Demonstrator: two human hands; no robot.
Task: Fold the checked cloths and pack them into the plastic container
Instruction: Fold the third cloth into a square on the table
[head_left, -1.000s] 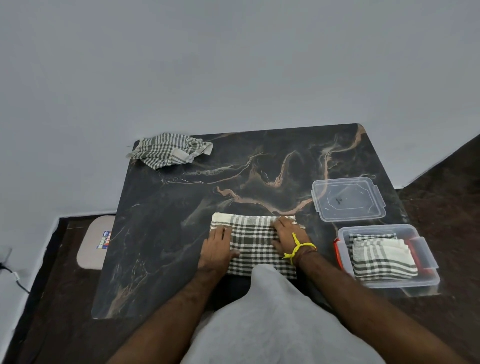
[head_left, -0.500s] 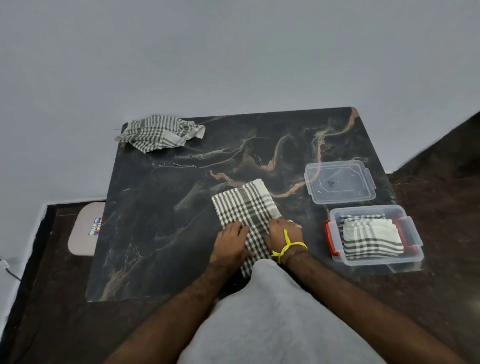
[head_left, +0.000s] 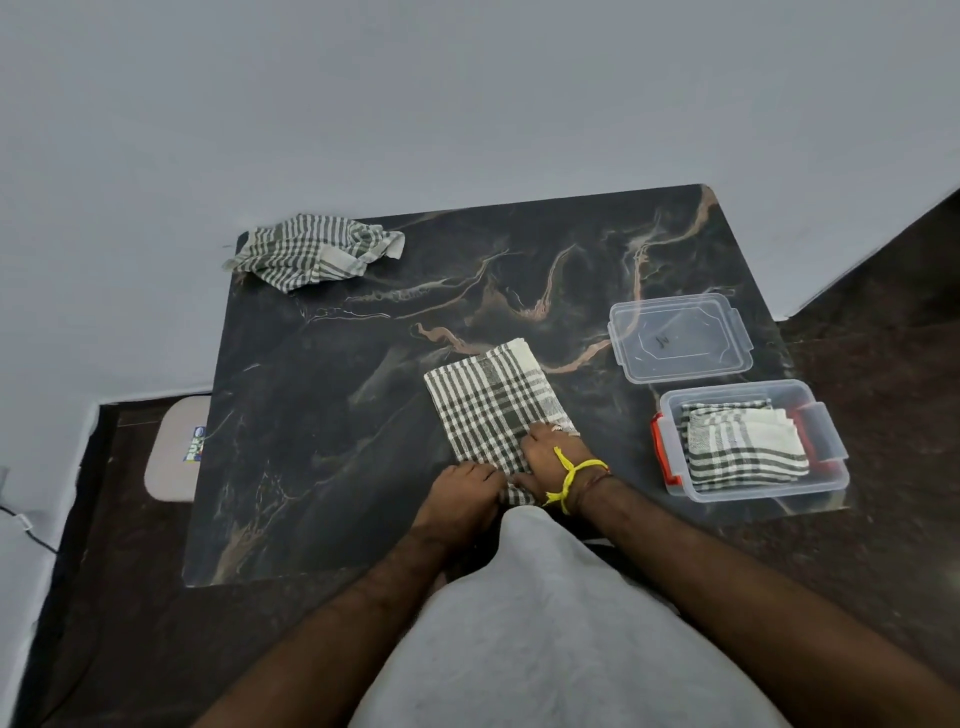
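Far left, beside table (head_left: 311, 467): pale stool (head_left: 174, 457) with small blue sticker (head_left: 195, 451); lettering partly cut off, not legible. Back left corner of table: crumpled cloth (head_left: 311, 250), unfolded, well apart from both hands. Centre front: folded cloth (head_left: 493, 405), long strip lying at a slant, near end under the hands. Left hand (head_left: 462, 499) palm down, fingers curled onto near left edge of strip; whether pinching or only pressing, cannot tell. Right hand (head_left: 550, 457) just beside it, touching strip, fingers flat and spread on fabric, thumb at near end; yellow thread (head_left: 571, 475) tied round wrist. Right side: clear lid (head_left: 680, 338) flat on table, small dark mark at centre, unreadable. In front of lid: container (head_left: 831, 467), red clips, with packed cloths (head_left: 743, 449) stacked inside.
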